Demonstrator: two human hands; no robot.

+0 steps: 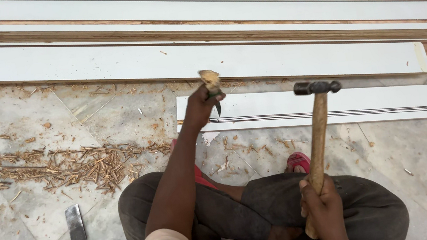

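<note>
My left hand grips a chisel with a worn wooden handle top, its blade pointing down at the near edge of a white laminated board. My right hand holds the wooden handle of a hammer. The hammer's dark metal head is raised to the right of the chisel, apart from it. I am squatting, with my knees in dark trousers below both hands.
Several long white boards with plywood edges lie across the marble floor behind. Wood chips are strewn at the left. A second chisel lies on the floor at lower left. Red sandals show by my feet.
</note>
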